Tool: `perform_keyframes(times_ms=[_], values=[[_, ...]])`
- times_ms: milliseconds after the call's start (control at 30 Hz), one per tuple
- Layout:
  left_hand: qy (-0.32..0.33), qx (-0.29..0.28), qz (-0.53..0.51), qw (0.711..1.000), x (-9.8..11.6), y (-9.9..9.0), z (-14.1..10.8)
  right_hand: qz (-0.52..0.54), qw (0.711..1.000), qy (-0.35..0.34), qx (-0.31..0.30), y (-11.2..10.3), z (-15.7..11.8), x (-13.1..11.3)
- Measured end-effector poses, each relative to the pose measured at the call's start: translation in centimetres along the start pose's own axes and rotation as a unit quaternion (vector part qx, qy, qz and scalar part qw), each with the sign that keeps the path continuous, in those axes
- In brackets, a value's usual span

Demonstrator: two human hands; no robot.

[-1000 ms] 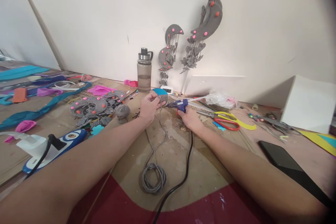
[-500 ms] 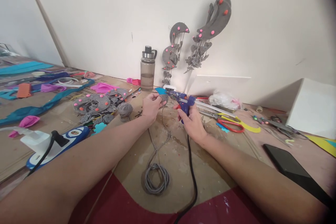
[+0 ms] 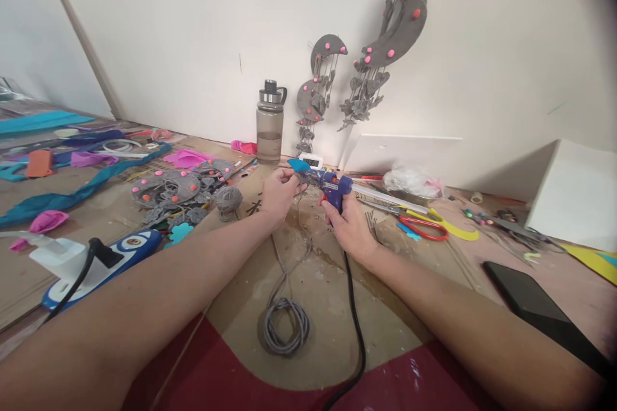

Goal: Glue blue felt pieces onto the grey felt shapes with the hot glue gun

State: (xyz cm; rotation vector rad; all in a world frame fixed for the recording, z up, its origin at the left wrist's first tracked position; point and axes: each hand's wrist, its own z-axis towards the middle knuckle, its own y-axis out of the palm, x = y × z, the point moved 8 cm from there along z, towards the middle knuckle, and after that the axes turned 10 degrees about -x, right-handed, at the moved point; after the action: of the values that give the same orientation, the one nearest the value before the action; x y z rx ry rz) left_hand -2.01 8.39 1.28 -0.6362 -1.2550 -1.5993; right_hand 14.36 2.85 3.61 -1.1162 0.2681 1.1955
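Observation:
My left hand [image 3: 280, 192] pinches a small grey piece with grey yarn hanging from it. A blue glue gun [image 3: 332, 187] is gripped in my right hand [image 3: 351, 221], its nozzle pointing left at the grey piece. Blue material [image 3: 297, 165] shows just above my left fingertips. From the pinched piece, the yarn runs down to a loose coil [image 3: 286, 327] on the cardboard [image 3: 332, 327]. The gun's black cord [image 3: 355, 327] trails toward the front edge. Whether the nozzle touches the piece is too small to tell.
A water bottle [image 3: 269, 125] stands behind my left hand. Left are a yarn ball [image 3: 228, 200], grey crescents [image 3: 180, 187] and a power strip [image 3: 139, 250]. Right lie red-handled scissors [image 3: 427, 229] and a phone [image 3: 525, 292]. Grey moon hangings [image 3: 402, 32] rest against the white wall.
My right hand has moved slightly left with the glue gun, bringing its nozzle closer to the left fingertips. The camera view has shifted a little.

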Motion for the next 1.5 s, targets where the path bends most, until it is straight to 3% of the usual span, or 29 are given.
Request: perform_keyframes(times_ms=[1067, 1333, 1500], values=[[0.007, 0.007, -0.020, 1.000, 0.6, -0.1, 0.1, -0.039, 0.997, 0.011, 0.066, -1.5, -0.2, -0.2], [0.005, 0.014, -0.028, 1.000, 0.4, -0.6, 0.3, -0.009, 0.996, 0.022, 0.082, -1.8, -0.2, 0.4], [0.000, 0.019, -0.020, 1.000, 0.1, -0.6, 0.4, -0.011, 0.998, 0.010, 0.068, -1.6, -0.4, -0.4]])
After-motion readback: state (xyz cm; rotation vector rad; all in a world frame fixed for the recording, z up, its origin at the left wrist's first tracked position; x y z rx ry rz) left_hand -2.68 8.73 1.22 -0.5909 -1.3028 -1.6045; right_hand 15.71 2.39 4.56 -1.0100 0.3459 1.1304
